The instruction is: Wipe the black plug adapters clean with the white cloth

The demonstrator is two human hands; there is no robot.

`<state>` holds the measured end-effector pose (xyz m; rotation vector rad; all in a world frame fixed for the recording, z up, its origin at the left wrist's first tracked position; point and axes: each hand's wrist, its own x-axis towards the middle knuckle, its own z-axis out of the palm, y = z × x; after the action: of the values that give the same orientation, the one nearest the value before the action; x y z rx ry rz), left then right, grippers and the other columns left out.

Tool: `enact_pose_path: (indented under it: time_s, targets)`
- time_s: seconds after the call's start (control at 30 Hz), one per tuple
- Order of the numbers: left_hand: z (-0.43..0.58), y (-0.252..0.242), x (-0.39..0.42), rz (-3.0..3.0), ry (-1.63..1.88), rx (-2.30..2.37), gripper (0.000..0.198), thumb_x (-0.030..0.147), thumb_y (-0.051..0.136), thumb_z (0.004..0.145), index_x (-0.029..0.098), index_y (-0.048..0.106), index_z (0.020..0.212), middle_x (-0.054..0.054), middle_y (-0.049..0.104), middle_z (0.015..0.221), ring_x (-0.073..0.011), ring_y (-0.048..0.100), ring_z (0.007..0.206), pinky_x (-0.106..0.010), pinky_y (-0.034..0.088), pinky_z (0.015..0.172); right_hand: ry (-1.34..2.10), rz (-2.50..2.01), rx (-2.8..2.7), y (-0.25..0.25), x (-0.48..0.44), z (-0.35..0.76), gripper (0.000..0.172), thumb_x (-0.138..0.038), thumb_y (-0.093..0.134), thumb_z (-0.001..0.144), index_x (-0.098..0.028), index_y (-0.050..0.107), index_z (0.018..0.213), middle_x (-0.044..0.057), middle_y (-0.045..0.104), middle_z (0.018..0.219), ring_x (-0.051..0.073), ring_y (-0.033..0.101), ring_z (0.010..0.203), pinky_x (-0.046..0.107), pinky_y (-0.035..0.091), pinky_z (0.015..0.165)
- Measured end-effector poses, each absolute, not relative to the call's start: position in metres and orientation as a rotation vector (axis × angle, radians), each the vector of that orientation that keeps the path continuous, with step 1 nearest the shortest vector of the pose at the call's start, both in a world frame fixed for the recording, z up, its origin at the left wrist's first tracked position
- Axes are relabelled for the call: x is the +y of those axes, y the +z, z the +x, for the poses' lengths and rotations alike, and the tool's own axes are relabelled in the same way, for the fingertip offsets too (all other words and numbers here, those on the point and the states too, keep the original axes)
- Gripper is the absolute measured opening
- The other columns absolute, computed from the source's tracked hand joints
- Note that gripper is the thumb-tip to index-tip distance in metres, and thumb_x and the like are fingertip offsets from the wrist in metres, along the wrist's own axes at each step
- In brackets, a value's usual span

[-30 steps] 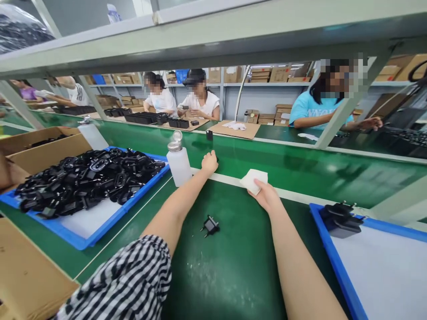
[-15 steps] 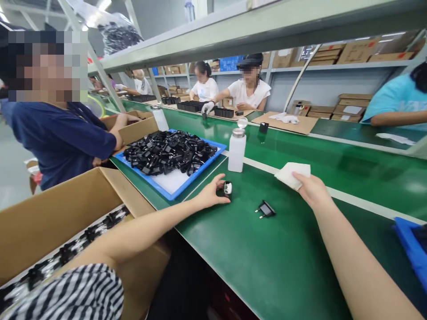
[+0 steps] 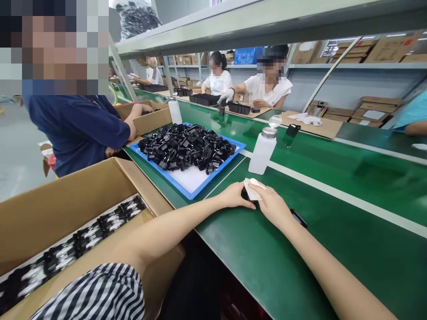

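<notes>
Head view, our left hand (image 3: 235, 198) clamped on a small black plug part (image 3: 246, 196) on the green tabletop (image 3: 300, 266), our right hand (image 3: 275, 206) pinching a white wipe (image 3: 251, 187) against it, white bottle (image 3: 262, 150) at one o'clock, blue tray (image 3: 191, 186) of black parts at eleven

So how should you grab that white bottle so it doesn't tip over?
Grip the white bottle around the middle of its upright body, coming from the near side where the green table is bare. The metal cap on top is narrower, with a raised lid, so it likely offers a poorer hold.
</notes>
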<state>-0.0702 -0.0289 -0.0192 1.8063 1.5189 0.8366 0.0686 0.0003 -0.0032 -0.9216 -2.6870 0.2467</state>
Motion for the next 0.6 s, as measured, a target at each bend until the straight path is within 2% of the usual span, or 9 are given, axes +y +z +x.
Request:
enact_pose_path:
  time_s: [0.1, 0.17, 0.23, 0.3, 0.4, 0.47, 0.53, 0.6]
  targets:
    - [-0.07, -0.022, -0.026, 1.775, 0.857, 1.539, 0.045, 0.027, 0.063, 0.052, 0.013, 0.05, 0.093, -0.003, 0.056, 0.087, -0.0163, 0.052, 0.079, -0.025, 0.04, 0.07, 0.311, -0.713, -2.747, -0.005, -0.006, 0.074, 0.049, -0.001, 0.027, 0.065, -0.016, 0.049, 0.106, 0.008, 0.042, 0.115, 0.02, 0.032, 0.109, 0.042, 0.025, 0.09]
    - [-0.071, -0.023, -0.024, 1.746, 0.878, 1.578, 0.043, 0.023, 0.059, 0.057, 0.012, 0.047, 0.097, -0.003, 0.056, 0.088, -0.0145, 0.052, 0.078, -0.025, 0.039, 0.071, 0.414, -0.619, -2.792, 0.003, -0.01, 0.077, 0.049, -0.001, 0.027, 0.064, -0.019, 0.052, 0.101, 0.006, 0.045, 0.112, 0.019, 0.035, 0.107, 0.044, 0.021, 0.091]
    - [-0.072, -0.024, -0.022, 1.742, 0.878, 1.579, 0.044, 0.021, 0.059, 0.057, 0.012, 0.047, 0.097, -0.003, 0.056, 0.086, -0.0136, 0.051, 0.077, -0.024, 0.039, 0.071, 0.608, -0.624, -2.79, 0.015, -0.009, 0.083, 0.043, -0.006, 0.028, 0.066, -0.021, 0.055, 0.096, 0.004, 0.051, 0.105, 0.019, 0.044, 0.098, 0.042, 0.027, 0.088]
    - [-0.075, -0.024, -0.022, 1.75, 0.875, 1.55, 0.049, 0.023, 0.063, 0.052, 0.013, 0.047, 0.097, -0.002, 0.056, 0.087, -0.0138, 0.051, 0.078, -0.024, 0.039, 0.071, 0.861, -0.775, -2.692, 0.027, 0.0, 0.094, 0.032, -0.017, 0.031, 0.071, -0.02, 0.056, 0.091, 0.003, 0.057, 0.092, 0.02, 0.052, 0.083, 0.038, 0.038, 0.077]
    - [-0.078, -0.022, -0.023, 1.751, 0.851, 1.523, 0.059, 0.03, 0.067, 0.046, 0.015, 0.046, 0.099, -0.002, 0.055, 0.089, -0.0149, 0.05, 0.081, -0.024, 0.039, 0.071, 1.081, -1.122, -2.423, 0.035, 0.025, 0.115, 0.032, -0.034, 0.035, 0.072, -0.016, 0.057, 0.088, 0.004, 0.059, 0.08, 0.021, 0.054, 0.07, 0.031, 0.043, 0.06]
    - [-0.079, -0.019, -0.025, 1.756, 0.828, 1.525, 0.06, 0.032, 0.067, 0.047, 0.016, 0.046, 0.101, -0.002, 0.055, 0.089, -0.0154, 0.05, 0.082, -0.023, 0.039, 0.071, 0.956, -1.332, -2.324, 0.032, 0.044, 0.13, 0.035, -0.036, 0.041, 0.068, -0.015, 0.054, 0.093, 0.007, 0.058, 0.085, 0.023, 0.053, 0.073, 0.031, 0.043, 0.059]
    - [-0.079, -0.017, -0.026, 1.774, 0.811, 1.523, 0.057, 0.03, 0.065, 0.049, 0.016, 0.046, 0.102, -0.001, 0.055, 0.088, -0.0155, 0.05, 0.082, -0.023, 0.038, 0.071, 0.689, -1.534, -2.33, 0.029, 0.059, 0.144, 0.044, -0.036, 0.051, 0.062, -0.014, 0.052, 0.099, 0.011, 0.056, 0.09, 0.027, 0.052, 0.077, 0.033, 0.042, 0.059]
    - [-0.079, -0.016, -0.026, 1.81, 0.792, 1.499, 0.055, 0.027, 0.062, 0.052, 0.018, 0.046, 0.104, 0.0, 0.055, 0.087, -0.0153, 0.05, 0.082, -0.023, 0.038, 0.071, 0.547, -1.638, -2.427, 0.027, 0.062, 0.155, 0.05, -0.036, 0.058, 0.055, -0.014, 0.051, 0.1, 0.013, 0.056, 0.089, 0.028, 0.052, 0.076, 0.034, 0.042, 0.057]
